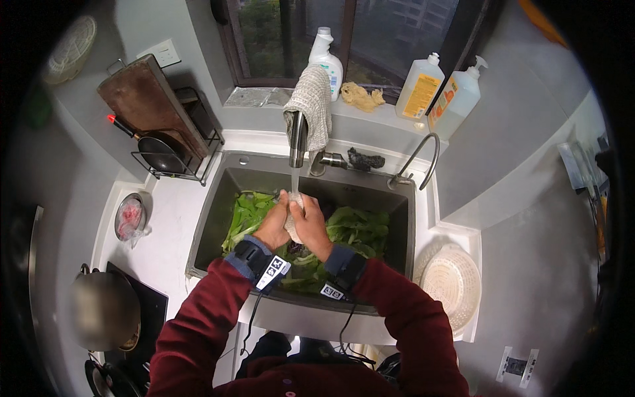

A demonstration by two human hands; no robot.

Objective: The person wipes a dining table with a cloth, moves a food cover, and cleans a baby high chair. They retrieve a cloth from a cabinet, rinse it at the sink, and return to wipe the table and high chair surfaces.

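Observation:
Both my hands grip one light-coloured textured cloth (294,223) under the running faucet (297,144). My left hand (274,223) holds it from the left, and my right hand (312,223) from the right. Water falls onto the cloth's upper end. Beneath and around my hands, leafy green vegetables (357,231) lie in the grey sink (407,238), with long green stalks and leaves (248,213) on the left side. A waffle-weave cloth (310,99) is draped over the faucet. The palms and part of the held cloth are hidden.
A white plastic basket (451,283) stands right of the sink. At left are a rack (193,173) with a cutting board (149,99) and small pan (161,151), a metal bowl (119,213) and a stove (154,302). Bottles (421,87) line the windowsill. A curved thin tap (436,154) rises behind.

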